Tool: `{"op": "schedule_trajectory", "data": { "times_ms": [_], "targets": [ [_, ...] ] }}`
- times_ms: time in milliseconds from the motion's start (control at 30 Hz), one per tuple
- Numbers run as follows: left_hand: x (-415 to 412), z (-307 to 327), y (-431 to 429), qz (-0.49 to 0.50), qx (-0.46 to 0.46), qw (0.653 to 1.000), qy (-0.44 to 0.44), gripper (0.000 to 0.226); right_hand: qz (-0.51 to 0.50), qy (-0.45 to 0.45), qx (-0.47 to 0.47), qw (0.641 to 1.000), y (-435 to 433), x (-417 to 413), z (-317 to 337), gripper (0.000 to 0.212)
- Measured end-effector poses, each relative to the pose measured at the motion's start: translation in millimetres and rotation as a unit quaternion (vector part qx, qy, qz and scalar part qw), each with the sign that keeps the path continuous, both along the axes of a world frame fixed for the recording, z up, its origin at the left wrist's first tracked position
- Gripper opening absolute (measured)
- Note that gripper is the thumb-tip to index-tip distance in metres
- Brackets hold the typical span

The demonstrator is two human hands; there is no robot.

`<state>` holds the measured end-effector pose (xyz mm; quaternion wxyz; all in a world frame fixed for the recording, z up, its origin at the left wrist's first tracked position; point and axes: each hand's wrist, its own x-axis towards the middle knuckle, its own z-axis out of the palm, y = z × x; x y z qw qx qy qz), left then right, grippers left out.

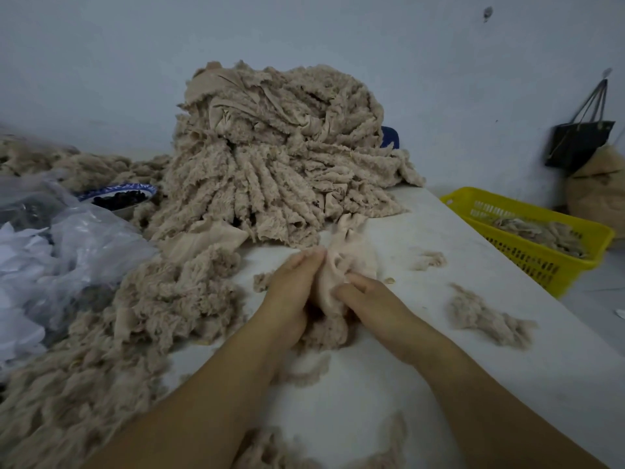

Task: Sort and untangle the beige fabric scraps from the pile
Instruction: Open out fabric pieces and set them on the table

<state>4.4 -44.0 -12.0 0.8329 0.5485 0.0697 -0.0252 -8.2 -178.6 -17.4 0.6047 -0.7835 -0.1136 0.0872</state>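
Head: scrap (343, 265) seemingly pinched between fingers (301, 265).

Yellow basket (514, 252) at right, black bag (578, 143) hanging, blue-rimmed bowl (118, 189), plastic bags (84, 231)

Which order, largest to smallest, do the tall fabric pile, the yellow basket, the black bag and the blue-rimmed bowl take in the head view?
1. Tall fabric pile
2. Yellow basket
3. Black bag and blue-rimmed bowl look alike. The bag hangs farther off and the bowl is partly hidden, so they are left unranked.
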Motion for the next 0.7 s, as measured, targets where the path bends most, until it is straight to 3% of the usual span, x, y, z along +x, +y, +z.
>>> {"op": "schedule_trajectory", "data": {
  "times_ms": [67, 133, 233, 367, 433, 567, 633, 700],
  "targets": [
    [1, 5, 4, -0.015, -0.129, 0.991, 0.032, 0.033, 0.02, 0.009, -0.005, 1.0, 0, -1, 3, 0.022],
    [1, 6, 5, -0.027, -0.16, 0.985, 0.063, 0.039, 0.028, 0.017, -0.006, 0.999, 0, -1, 2, 0.021],
    [2, 5, 4, -0.048, -0.1, 0.993, 0.036, 0.039, -0.01, 0.006, 0.02, 1.0, 1, 1, 1, 0.015],
    [0, 2, 2, -0.088, 0.119, 0.988, -0.052, 0.047, -0.089, 0.026, 0.163, 0.982, -7, 12, 1, 0.025],
    [-3, 0, -1, -0.099, 0.161, 0.981, -0.046, 0.027, -0.112, 0.032, 0.201, 0.973, -12, 16, 2, 0.02],
    [-4, 4, 0, -0.075, 0.098, 0.992, -0.034, 0.028, -0.168, 0.023, 0.175, 0.97, -14, 20, -3, 0.033],
    [-6, 8, 1, -0.082, 0.044, 0.995, -0.025, 0.014, -0.184, 0.012, 0.146, 0.972, -13, 21, -6, 0.027],
    [-8, 8, 2, -0.1, 0.026, 0.995, -0.017, 0.015, -0.193, 0.0, 0.129, 0.973, -11, 21, -6, 0.016]
  ]
}}
